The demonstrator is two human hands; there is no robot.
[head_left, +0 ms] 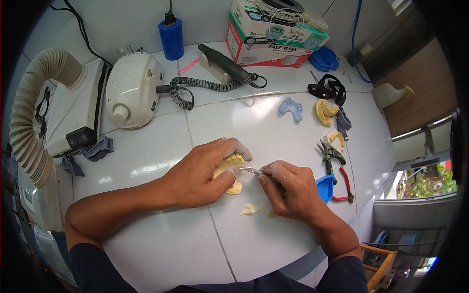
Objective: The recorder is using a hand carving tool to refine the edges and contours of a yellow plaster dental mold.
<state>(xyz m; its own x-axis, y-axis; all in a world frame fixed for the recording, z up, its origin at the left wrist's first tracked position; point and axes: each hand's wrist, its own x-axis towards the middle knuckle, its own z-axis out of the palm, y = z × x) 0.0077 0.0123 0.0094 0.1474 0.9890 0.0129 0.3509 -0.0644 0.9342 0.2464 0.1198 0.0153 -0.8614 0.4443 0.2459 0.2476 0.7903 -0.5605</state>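
Note:
Over the middle of the white tabletop my left hand (pixel 198 171) is closed round a yellow plaster dental cast (pixel 227 166), its fingers and thumb covering much of it. My right hand (pixel 295 190) pinches a slim metal carving tool (pixel 250 170), its tip pointing left and reaching the cast near my left thumb. Whether the tip touches the cast I cannot tell. White dust coats fingers of both hands. Below the cast sits another rounded yellow plaster piece (pixel 234 188), partly behind my left hand. A pale plaster fragment (pixel 251 209) lies between my forearms.
At back left stand a white control box (pixel 132 93) and a ribbed hose (pixel 29 132). A corded handpiece (pixel 224 63) rests behind, beside stacked mask boxes (pixel 271 44). On the right lie a blue dental piece (pixel 291 108), another yellow cast (pixel 324 112), red-handled pliers (pixel 348 184) and a blue tray (pixel 324 189).

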